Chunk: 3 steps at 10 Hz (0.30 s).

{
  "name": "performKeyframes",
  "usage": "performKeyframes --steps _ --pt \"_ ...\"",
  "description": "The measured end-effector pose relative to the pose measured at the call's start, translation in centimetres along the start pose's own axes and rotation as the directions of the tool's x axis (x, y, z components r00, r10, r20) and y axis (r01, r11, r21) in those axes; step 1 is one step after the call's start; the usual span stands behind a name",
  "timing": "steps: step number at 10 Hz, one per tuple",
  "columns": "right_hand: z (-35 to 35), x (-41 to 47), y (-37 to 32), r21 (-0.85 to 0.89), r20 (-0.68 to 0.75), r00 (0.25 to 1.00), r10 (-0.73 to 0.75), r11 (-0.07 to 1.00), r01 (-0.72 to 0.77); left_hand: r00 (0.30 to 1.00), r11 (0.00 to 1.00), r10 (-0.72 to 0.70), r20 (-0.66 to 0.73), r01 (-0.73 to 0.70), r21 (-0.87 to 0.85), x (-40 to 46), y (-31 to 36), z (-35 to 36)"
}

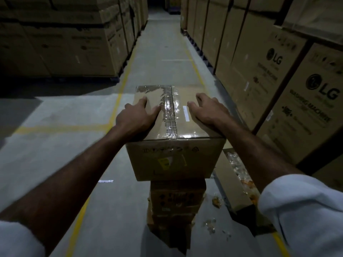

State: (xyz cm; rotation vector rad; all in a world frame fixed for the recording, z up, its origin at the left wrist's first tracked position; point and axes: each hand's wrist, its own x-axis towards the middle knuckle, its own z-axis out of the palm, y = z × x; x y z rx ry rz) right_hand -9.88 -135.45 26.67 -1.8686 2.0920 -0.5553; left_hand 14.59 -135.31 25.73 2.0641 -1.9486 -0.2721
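A taped brown cardboard box [174,156] sits on top of a stack of smaller cartons [176,199] in a dim warehouse aisle. My left hand [137,117] lies flat on the left half of the box's lid, fingers spread and pointing away from me. My right hand [207,110] rests flat on the right half of the lid, just right of the shiny tape seam [169,112]. Neither hand curls round anything.
Tall stacks of large cartons [274,75] line the right side, and more stacks [65,43] stand on the left. A grey floor aisle [163,43] with yellow lines runs ahead. An opened carton [232,179] and scattered scraps lie at the lower right.
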Motion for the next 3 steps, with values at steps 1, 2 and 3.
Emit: performKeyframes --steps 1,2,3 --pt "0.2 -0.5 -0.2 -0.023 0.025 1.000 0.003 1.000 -0.002 1.000 1.000 -0.029 0.003 0.029 0.008 -0.5 -0.1 0.1" --pt "-0.1 -0.6 -0.7 -0.062 0.033 0.999 0.008 0.998 -0.006 0.999 0.997 -0.031 0.037 0.033 -0.066 -0.9 0.0 -0.4" --pt "-0.5 -1.7 -1.4 -0.158 -0.023 1.000 -0.005 0.987 0.001 1.000 0.992 0.000 0.018 0.003 -0.130 -2.0 0.2 -1.3"
